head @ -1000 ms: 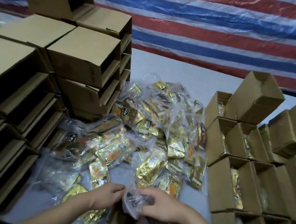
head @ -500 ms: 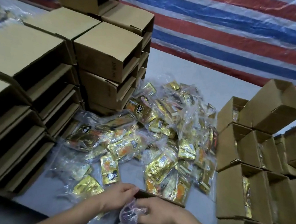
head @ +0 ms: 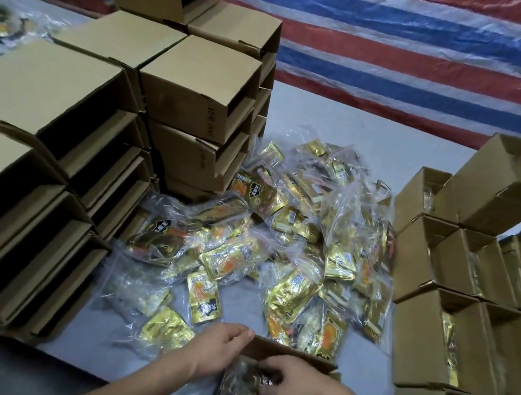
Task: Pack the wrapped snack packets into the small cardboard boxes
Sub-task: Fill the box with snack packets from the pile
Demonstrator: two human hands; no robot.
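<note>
The left hand [head: 222, 345] holds the far left corner of the small open brown cardboard box [head: 292, 352]. Inside this box the right hand [head: 293, 388] presses, probably with curled fingers, a clear-wrapped gold snack packet [head: 243, 385]; more packets [head: 279, 241] lie heaped just beyond the box

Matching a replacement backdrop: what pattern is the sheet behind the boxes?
Red, white and blue horizontal stripes on the woven plastic sheet, clearest in the head view.

wall: red-white-blue striped tarp [head: 410, 60] | floor: grey surface [head: 332, 120]
</note>
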